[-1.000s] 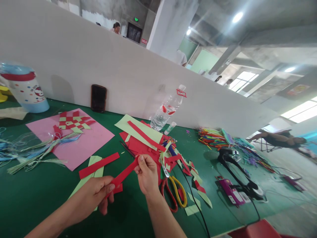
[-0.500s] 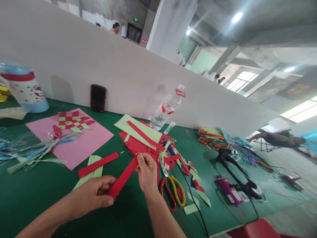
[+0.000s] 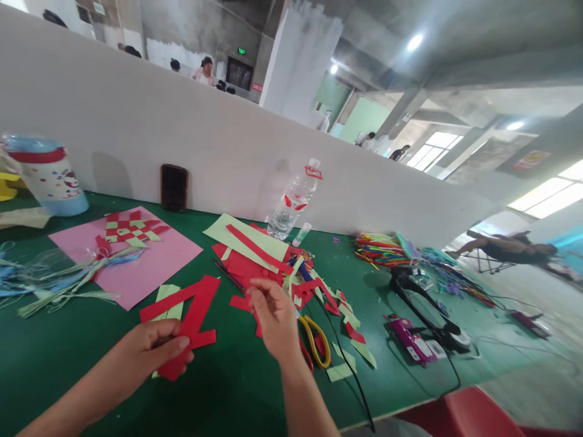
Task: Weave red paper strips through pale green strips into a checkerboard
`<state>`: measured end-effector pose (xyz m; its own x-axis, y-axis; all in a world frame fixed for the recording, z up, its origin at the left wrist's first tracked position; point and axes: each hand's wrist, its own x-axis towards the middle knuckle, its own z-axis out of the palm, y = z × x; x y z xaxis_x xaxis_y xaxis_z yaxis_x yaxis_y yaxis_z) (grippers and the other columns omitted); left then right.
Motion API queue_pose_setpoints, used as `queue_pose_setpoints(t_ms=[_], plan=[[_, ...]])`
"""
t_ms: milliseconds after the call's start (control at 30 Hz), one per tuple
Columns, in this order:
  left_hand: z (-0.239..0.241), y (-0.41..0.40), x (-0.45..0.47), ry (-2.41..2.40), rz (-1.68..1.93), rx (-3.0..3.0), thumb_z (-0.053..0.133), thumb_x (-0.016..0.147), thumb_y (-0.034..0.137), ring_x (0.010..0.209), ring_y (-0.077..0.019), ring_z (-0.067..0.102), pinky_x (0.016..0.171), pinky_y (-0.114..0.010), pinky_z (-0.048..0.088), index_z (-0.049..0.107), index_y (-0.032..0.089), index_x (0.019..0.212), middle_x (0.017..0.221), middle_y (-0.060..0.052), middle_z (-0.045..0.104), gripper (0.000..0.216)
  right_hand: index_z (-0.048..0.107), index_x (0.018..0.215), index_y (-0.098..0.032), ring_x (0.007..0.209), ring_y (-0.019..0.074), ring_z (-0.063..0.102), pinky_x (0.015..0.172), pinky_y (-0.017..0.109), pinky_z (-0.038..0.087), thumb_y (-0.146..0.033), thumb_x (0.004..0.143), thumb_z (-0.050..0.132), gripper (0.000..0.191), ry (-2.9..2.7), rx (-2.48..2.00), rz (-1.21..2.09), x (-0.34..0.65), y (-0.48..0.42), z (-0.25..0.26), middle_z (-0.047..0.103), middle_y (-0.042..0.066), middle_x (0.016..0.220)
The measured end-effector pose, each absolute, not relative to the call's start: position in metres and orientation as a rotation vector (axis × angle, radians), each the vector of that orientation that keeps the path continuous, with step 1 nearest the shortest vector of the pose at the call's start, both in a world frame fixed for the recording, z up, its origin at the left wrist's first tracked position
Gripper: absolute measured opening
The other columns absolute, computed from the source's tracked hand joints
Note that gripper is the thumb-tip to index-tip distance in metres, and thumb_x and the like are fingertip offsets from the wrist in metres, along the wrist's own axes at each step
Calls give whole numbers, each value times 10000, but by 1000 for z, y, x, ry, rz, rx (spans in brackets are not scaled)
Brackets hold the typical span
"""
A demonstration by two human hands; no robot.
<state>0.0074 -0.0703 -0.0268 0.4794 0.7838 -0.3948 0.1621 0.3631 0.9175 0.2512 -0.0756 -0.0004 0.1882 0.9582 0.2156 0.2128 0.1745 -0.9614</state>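
- A worker's left hand [image 3: 157, 349] pinches a red paper strip [image 3: 200, 303] between thumb and fingers, the strip slanting up and away over a green table [image 3: 246, 397].
- The right hand [image 3: 273, 315] hovers with fingers curled toward the thumb, apart from that strip; whether it grips the bit of red paper [image 3: 239, 302] at its fingertips, one cannot tell.
- Just beyond the left hand, a second red strip [image 3: 166, 302] lies across light green strips [image 3: 175, 312]; a short red end [image 3: 206, 338] juts out to the right beside the held strip.
- Near the right wrist, scissors [image 3: 326, 347] show a yellow handle loop, the red one partly hidden by the arm.
- Beyond the hands, a pale green sheet [image 3: 218, 227] rests on a pile of red paper [image 3: 241, 264], with paper scraps [image 3: 350, 318] strewn to its right.
- At left, a woven red-and-green piece [image 3: 132, 229] lies on a pink sheet [image 3: 127, 282], partly crossed by stringy tassels [image 3: 68, 273].
- Against the white partition [image 3: 218, 133], a phone [image 3: 173, 188] leans upright and a clear bottle [image 3: 291, 209] stands.
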Motion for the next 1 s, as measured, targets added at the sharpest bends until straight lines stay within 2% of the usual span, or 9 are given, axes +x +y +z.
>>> queue_pose_setpoints(t_ms=[67,133,233,367,567,733,833,933,1000], plan=[[-28,-79,-6,1059,660,947,775,723,577,722,-179,670,674,-260,543,732,192,783,755,-25,738,392,700,1092,-220,852,209,664,753,309,533,-372,939,569,252,-1467,-1475,579,276,-95,1,700,87,1008],[-32,-89,-16,1119,822,673,907,569,473,764,-192,675,704,-262,573,744,213,793,782,-12,742,380,693,1136,-221,940,239,659,848,358,526,-323,938,534,274,-1613,-1694,340,302,-114,-5,681,106,1123],[-37,-103,-21,1190,975,380,984,395,363,665,-142,628,579,-199,556,735,213,752,745,9,717,460,674,1186,-175,1066,303,626,937,433,496,-275,928,495,330,-1749,-2029,134,331,-138,-24,676,137,1149],[-35,-115,-14,1136,1002,309,957,501,399,449,-26,357,386,-116,357,714,181,727,575,46,595,397,641,1251,-114,1084,323,631,967,445,481,-217,916,481,385,-1880,-2306,41,346,-151,-48,662,174,1199],[-28,-121,-7,1090,1019,253,971,461,393,451,-25,392,365,-125,313,712,166,730,705,-24,702,437,567,1347,-76,1095,339,640,972,435,471,-277,932,491,468,-1873,-2438,-6,356,-146,-55,636,195,1211],[-35,-123,-9,1067,1017,363,938,543,421,504,-66,484,391,-140,375,723,183,757,705,-23,706,385,527,1382,-105,1062,324,667,920,411,496,-352,948,459,504,-1810,-2449,164,367,-142,-55,661,174,1178],[-43,-124,-11,1090,984,574,835,683,515,574,-106,575,436,-160,451,745,206,820,798,-50,750,349,521,1382,-108,1060,331,666,899,423,507,-374,917,484,537,-1745,-2445,247,370,-141,-52,670,167,1162],[-54,-122,-17,1257,1017,1022,688,816,559,721,-187,706,529,-204,548,766,255,907,863,-49,781,326,569,1329,-99,1073,368,642,942,485,478,-387,858,531,553,-1708,-2384,202,366,-143,-40,667,188,1169],[-62,-118,-23,1390,1110,1475,644,862,506,818,-215,752,618,-211,582,771,301,984,932,-27,802,270,622,1257,-135,1099,375,619,966,501,458,-431,850,539,510,-1656,-2251,159,353,-145,-29,648,189,1212]])
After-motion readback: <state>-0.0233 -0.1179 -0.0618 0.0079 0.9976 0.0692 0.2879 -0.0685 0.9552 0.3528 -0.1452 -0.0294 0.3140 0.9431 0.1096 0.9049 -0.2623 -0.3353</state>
